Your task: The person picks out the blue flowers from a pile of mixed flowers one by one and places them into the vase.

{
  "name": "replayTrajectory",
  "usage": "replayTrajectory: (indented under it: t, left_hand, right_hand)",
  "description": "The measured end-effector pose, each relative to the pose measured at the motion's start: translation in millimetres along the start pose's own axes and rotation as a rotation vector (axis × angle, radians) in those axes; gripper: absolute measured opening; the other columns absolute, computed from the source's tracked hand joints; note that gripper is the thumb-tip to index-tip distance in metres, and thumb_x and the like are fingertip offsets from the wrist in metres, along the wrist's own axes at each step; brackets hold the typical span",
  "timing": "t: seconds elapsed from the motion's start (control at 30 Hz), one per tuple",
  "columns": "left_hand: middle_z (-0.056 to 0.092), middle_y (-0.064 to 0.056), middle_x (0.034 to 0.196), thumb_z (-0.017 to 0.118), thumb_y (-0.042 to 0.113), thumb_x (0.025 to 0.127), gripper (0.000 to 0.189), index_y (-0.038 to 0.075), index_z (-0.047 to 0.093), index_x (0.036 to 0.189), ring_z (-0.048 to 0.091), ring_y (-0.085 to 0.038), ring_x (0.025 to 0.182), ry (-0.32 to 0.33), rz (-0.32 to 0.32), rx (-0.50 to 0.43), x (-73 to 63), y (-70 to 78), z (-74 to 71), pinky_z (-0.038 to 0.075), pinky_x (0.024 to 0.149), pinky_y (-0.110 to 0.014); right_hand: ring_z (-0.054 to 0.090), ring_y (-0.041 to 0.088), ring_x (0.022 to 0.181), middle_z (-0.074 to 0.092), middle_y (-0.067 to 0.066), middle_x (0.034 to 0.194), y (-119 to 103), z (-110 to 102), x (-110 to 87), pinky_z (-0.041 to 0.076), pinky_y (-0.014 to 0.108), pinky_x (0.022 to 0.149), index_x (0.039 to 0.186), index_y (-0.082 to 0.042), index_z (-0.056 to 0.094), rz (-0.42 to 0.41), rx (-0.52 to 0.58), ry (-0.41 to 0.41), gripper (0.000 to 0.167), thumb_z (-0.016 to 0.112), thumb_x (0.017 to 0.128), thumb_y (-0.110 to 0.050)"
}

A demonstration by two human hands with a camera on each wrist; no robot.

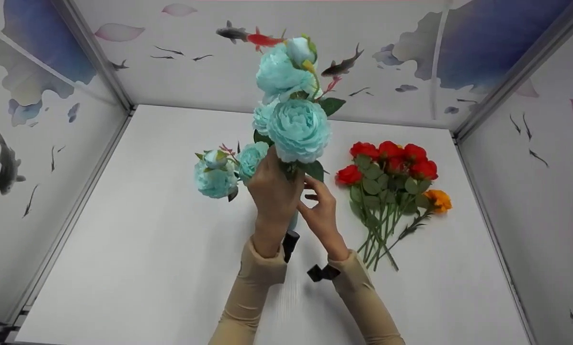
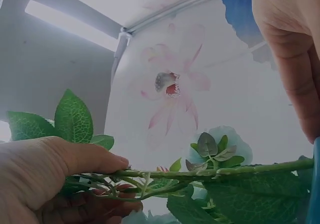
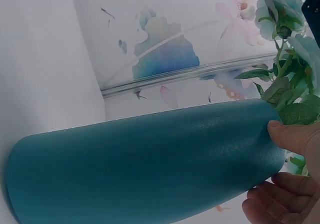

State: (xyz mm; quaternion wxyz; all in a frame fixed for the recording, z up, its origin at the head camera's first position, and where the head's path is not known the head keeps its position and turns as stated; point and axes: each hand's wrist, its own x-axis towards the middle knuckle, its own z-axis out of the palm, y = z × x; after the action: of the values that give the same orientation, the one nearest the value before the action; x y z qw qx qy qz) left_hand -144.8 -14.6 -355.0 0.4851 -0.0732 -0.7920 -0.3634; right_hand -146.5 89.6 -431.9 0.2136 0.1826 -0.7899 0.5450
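My left hand [image 1: 274, 191] pinches the green stem [image 2: 250, 170] of light-blue peonies between thumb and fingers. Large blue blooms [image 1: 300, 129] rise above that hand, and more blue flowers [image 1: 215, 178] lean out to its left. The stem's lower part reaches the rim of a teal vase [image 3: 145, 164], whose base meets the white table. With thumb on one side and fingers on the other, my right hand [image 3: 295, 169] holds the vase close below its mouth. In the head view the hands hide most of the vase.
On the table [image 1: 123, 268] to the right lies a bunch of red roses [image 1: 389, 155], stems toward me. An orange flower [image 1: 439, 201] lies at its right side. Painted panels with fish enclose the table at the back [image 1: 171, 81] and both sides.
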Motion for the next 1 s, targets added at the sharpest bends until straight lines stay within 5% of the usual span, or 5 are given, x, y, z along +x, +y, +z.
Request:
replayTrajectory:
  t: [0.27,0.57,1.0]
  left_hand:
    - [0.06,-0.01,0.069,0.075,-0.001,0.067,0.022,-0.004,0.062,0.084,0.059,-0.021,0.061,-0.027,-0.032,0.04,-6.5,-0.8,1.9,0.051,0.056,-0.033]
    - [0.066,-0.013,0.073,0.078,0.01,0.07,0.035,-0.004,0.06,0.097,0.064,-0.023,0.063,-0.014,-0.047,0.05,-18.9,-5.2,6.0,0.054,0.057,-0.037]
    - [0.065,-0.01,0.066,0.075,0.002,0.066,0.013,0.0,0.063,0.072,0.057,-0.016,0.054,-0.104,-0.077,0.067,-42.5,-16.5,14.8,0.051,0.05,-0.035]
  right_hand:
    - [0.059,0.036,0.089,0.059,0.023,0.098,1.0,0.4,-1.0,0.053,0.049,0.067,0.111,0.01,0.056,-0.005,-0.022,-0.004,0.041,0.072,0.073,0.012]
    - [0.06,0.036,0.09,0.06,0.023,0.1,0.7,-0.2,0.3,0.054,0.047,0.068,0.11,0.01,0.057,-0.003,-0.037,-0.003,0.04,0.072,0.073,0.012]
    - [0.059,0.037,0.098,0.059,0.025,0.109,0.0,-1.0,-0.4,0.055,0.043,0.069,0.115,0.012,0.054,-0.01,-0.032,-0.007,0.046,0.07,0.072,0.014]
